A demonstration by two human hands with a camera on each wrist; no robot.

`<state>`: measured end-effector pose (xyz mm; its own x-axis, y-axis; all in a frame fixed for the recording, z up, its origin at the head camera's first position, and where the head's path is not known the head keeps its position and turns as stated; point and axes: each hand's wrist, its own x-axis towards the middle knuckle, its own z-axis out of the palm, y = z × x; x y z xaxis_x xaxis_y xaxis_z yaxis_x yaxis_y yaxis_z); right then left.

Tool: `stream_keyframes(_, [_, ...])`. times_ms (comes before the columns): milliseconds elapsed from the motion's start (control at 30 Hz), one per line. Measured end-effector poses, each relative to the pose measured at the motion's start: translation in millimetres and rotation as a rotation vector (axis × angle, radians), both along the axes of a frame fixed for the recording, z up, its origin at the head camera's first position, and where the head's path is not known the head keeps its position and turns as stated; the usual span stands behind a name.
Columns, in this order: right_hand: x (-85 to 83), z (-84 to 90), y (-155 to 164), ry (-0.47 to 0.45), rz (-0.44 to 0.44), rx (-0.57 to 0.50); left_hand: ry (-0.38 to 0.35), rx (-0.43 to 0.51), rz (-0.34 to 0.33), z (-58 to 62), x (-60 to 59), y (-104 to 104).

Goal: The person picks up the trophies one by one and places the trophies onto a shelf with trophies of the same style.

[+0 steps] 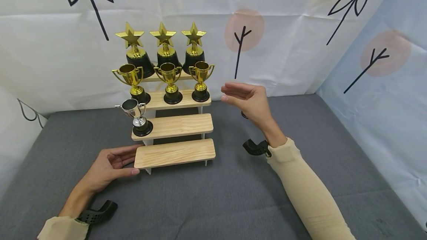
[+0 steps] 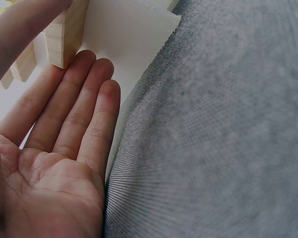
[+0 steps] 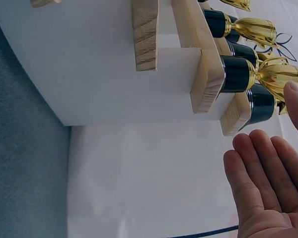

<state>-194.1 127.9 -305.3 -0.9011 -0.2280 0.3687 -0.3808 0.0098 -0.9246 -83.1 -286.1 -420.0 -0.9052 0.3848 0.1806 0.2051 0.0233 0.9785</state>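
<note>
A stepped wooden display rack (image 1: 175, 153) stands on the grey cloth. Its top step holds three gold star trophies (image 1: 163, 37), the step below three gold cup trophies (image 1: 172, 72). A silver cup trophy (image 1: 135, 109) stands at the left end of the third step down; the lowest step is bare. My left hand (image 1: 106, 167) is at the left end of the lowest step, with nearly straight fingers (image 2: 97, 116) touching the board's end. Right of the gold cups, my right hand (image 1: 248, 101) hovers with fingers extended and together, apart from the rack and holding nothing.
Behind my right hand, a dark rounded edge (image 1: 244, 115) of something mostly hidden shows. A white printed backdrop (image 1: 283, 47) rises behind the rack. Black wrist mounts (image 1: 256, 147) sit on both wrists. Grey cloth (image 1: 213, 203) extends in front of the rack.
</note>
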Motion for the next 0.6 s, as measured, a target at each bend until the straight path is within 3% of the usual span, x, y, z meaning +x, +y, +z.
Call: stream_keyframes(600, [15.3, -23.9, 23.4, -0.008, -0.046, 0.026, -0.011, 0.002, 0.001, -0.7, -0.1, 0.0])
